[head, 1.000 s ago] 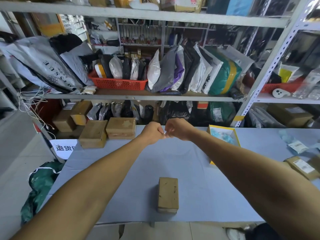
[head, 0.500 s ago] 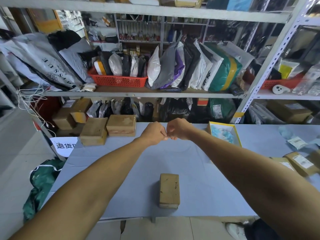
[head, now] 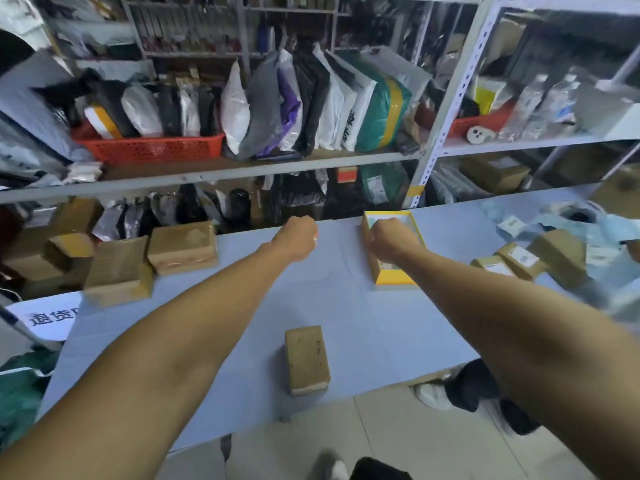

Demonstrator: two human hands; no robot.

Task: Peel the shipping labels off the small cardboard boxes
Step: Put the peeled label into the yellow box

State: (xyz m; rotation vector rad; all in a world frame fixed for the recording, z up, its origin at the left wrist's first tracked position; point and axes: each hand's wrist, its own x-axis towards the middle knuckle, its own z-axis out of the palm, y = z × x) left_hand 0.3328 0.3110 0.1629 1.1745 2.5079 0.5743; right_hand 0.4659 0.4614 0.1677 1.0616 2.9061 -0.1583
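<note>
A small brown cardboard box (head: 306,358) lies near the table's front edge, its top bare of any label. My left hand (head: 299,233) is a closed fist above the far middle of the table. My right hand (head: 388,237) is also closed, hovering over an open yellow box (head: 394,280) of paper scraps. Whatever either fist may hold is hidden. At the right lie small boxes with white labels (head: 519,256) on them.
The blue-grey table (head: 346,306) carries two bigger cardboard boxes (head: 182,244) at its far left. Loose labels and blue wrapping (head: 512,223) clutter the far right. Shelves of parcels with a red basket (head: 152,148) stand behind.
My hands were pressed together pinching a small white scrap; now they are apart. The right hand has moved right over the yellow box, and the view has swung right.
</note>
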